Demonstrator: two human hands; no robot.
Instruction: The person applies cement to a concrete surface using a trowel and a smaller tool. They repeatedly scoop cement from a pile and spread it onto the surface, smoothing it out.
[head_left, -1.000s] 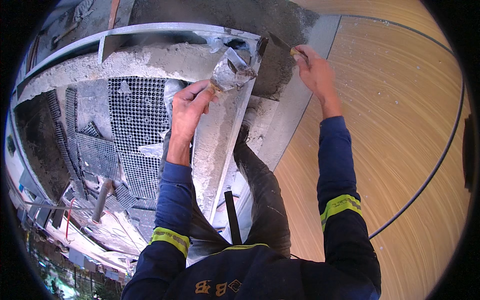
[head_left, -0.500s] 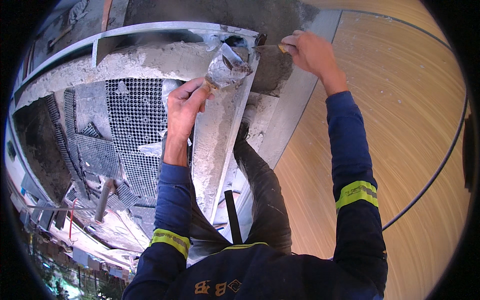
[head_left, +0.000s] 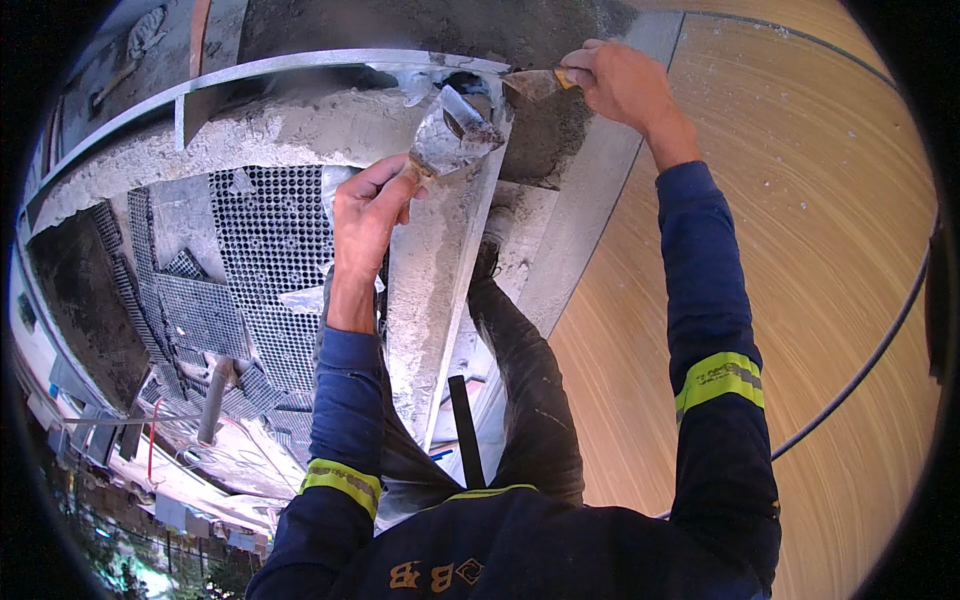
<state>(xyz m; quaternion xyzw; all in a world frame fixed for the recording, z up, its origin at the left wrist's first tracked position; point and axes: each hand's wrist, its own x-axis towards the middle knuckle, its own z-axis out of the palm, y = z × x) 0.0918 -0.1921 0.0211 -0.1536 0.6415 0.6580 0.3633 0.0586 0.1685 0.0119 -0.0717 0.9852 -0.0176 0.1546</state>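
My left hand (head_left: 370,210) is closed round the handle of a wide putty knife (head_left: 452,150). A dark smear of paste lies on that blade, held up beside the frame's corner. My right hand (head_left: 625,92) pinches the yellowish handle of a second putty knife (head_left: 532,86). Its narrower, brownish blade reaches left to the corner of the pale metal frame (head_left: 340,58); whether it touches cannot be told. Grey-white filler (head_left: 415,85) sits inside that corner, next to a dark gap.
Perforated black drainage matting (head_left: 270,230) lies inside the frame at left, near a short pipe (head_left: 214,400). A wood-grain panel (head_left: 760,250) spans the right side, with a dark cable (head_left: 870,365) across it. My leg (head_left: 525,380) stands beside the concrete ledge (head_left: 425,290).
The right putty knife has turned, so more of its blade face shows at the frame's corner. My right hand has risen slightly. My left hand and its knife stay nearly still.
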